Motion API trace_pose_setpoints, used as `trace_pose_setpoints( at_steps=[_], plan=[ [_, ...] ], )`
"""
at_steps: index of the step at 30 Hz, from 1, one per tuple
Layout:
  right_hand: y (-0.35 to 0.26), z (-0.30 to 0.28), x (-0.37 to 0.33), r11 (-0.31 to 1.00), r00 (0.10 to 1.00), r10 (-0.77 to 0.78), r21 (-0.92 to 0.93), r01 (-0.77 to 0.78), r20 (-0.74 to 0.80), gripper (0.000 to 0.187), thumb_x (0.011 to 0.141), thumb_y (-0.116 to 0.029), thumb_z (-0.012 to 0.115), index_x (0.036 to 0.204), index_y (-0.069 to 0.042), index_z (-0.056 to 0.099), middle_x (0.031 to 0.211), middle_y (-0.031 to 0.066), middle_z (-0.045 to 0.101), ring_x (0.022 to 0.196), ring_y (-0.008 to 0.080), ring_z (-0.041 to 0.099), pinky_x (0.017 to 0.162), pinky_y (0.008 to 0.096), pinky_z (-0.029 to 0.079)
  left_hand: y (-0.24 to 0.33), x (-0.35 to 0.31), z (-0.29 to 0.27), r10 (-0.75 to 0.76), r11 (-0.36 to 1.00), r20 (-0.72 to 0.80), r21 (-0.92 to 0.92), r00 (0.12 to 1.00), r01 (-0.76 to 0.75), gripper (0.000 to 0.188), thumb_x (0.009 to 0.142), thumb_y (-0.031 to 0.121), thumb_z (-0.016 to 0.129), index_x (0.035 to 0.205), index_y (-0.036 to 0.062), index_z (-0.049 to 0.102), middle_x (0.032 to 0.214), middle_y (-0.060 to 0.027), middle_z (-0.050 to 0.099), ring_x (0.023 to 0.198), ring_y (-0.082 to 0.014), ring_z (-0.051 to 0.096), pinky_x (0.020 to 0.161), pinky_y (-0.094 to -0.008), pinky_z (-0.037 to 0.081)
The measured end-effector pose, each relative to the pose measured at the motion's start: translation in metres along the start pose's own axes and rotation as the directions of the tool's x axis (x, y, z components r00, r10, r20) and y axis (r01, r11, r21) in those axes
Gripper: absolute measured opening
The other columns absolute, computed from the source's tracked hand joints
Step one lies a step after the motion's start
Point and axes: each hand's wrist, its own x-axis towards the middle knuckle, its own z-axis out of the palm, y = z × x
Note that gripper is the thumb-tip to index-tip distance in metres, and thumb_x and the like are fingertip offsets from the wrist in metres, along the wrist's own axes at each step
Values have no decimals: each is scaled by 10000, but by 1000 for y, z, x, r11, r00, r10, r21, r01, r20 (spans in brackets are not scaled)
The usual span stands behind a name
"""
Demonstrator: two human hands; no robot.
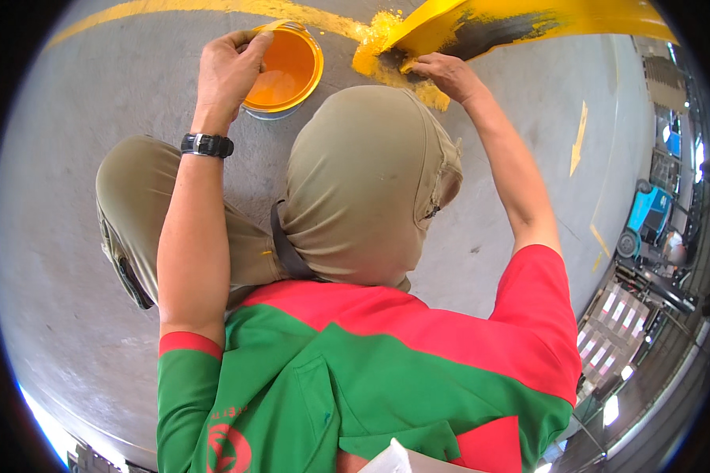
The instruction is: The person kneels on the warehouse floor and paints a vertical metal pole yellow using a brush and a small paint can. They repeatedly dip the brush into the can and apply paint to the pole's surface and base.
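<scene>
Far right, turquoise machine (649,211); between forearms (195,229), raised knee (359,169) near bucket (319,67).

Wears a green short-sleeved shirt (394,382) with a red yoke (426,331), red left sleeve hem (189,342) and round red chest emblem (229,449); khaki trousers (355,181); black-strapped, silver-buckled wristwatch (207,145) on the left.

Looks like an industrial hall or workshop, judging by the grey floor (63,205), painted yellow line (146,7) and arrow (579,142), and blue wheeled machine (648,214) at right.
</scene>
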Motion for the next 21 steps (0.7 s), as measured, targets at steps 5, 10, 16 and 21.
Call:
trace_pose_setpoints(
  at_steps=[5, 10, 16, 21],
  plan=[
    [7, -9, 20, 998, 998, 45, -32, -46, -34, 250, 835, -23, 626, 1049, -147, 662, 931, 32, 647, 981, 243, 678, 835, 353, 574, -1, -2, -5, -18, 999, -8, 31, 1000, 18, 422, 948, 302, 725, 1142, -73, 731, 765, -25, 650, 690, -94, 573, 657, -242, 460],
    [12, -17, 36, 987, 989, 29, 154, -51, 147, 169, 869, -20, 578, 988, -114, 652, 945, 80, 660, 977, 299, 682, 841, 396, 567, -3, -8, -10, -51, 999, -40, -7, 998, 51, 410, 944, 292, 731, 1129, -73, 734, 760, -22, 647, 683, -91, 569, 647, -240, 454],
    [15, -14, 48, 995, 993, -27, 96, 16, 115, 112, 872, -16, 574, 933, -96, 622, 938, 93, 668, 985, 317, 686, 826, 413, 566, -4, -3, -12, -38, 999, -66, 26, 997, 40, 416, 944, 294, 725, 1134, -76, 733, 747, -44, 668, 664, -97, 593, 618, -243, 473],
    [23, -16, 45, 981, 994, -17, 196, -3, 103, 126, 885, -48, 593, 977, -95, 666, 960, 94, 697, 964, 314, 691, 818, 391, 562, 4, -3, -10, -58, 998, -59, 10, 997, 58, 412, 947, 289, 724, 1137, -76, 731, 747, -41, 667, 662, -96, 590, 617, -241, 470]
  ],
)
